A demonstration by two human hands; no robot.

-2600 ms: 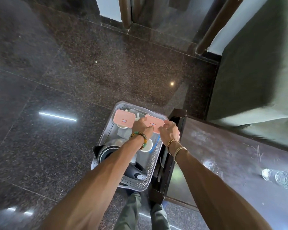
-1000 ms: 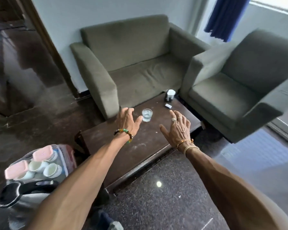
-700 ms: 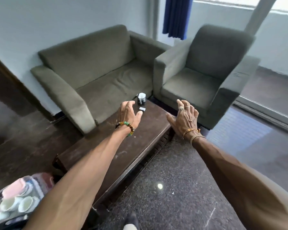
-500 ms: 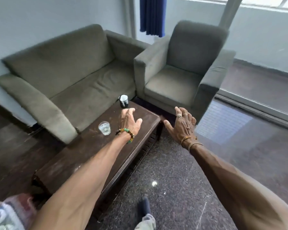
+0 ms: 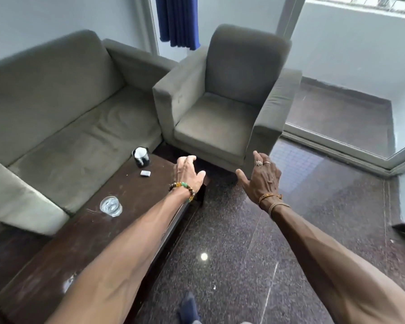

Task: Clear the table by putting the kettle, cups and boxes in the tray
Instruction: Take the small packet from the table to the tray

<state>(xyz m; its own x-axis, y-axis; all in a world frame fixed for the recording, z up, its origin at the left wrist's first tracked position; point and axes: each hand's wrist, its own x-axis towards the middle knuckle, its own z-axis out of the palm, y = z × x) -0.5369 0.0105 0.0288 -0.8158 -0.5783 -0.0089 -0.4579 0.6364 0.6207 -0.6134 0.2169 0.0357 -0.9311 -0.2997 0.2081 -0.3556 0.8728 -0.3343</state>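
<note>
Nearest to me, a dark-socked foot [image 5: 188, 308] is stepping along the speckled granite floor [image 5: 243, 265]. The tray with the kettle, cups and pink boxes, which sat low on the left a second ago, has slid out of sight as the person walked on along the desk [image 5: 63, 249]. Those things look stowed, and I judge the person is now after what remains.

Both arms reach forward. The left hand [image 5: 187, 173], with a beaded bracelet at the wrist, hangs over the far corner of the desk, its grip slack and empty, fingers spread. The right hand [image 5: 262, 177], with rings and bangles, hovers over the floor beyond the desk's edge, likewise spread and holding nothing. A moment ago both were nearer the middle of the desk.

The dark wooden top is scuffed and dusty. On it stands a clear glass [image 5: 111, 206] near the middle. Further on lies a small silver object [image 5: 145, 173]. At the far end stands a dark mug [image 5: 141, 156] with a white inside, the cup still to collect, just left of the left hand.

Beyond the desk is a grey-green sofa [image 5: 63, 118]. An armchair [image 5: 220, 108] of the same cloth stands at the far end, with a blue curtain [image 5: 177, 21] and a glazed balcony door behind.
</note>
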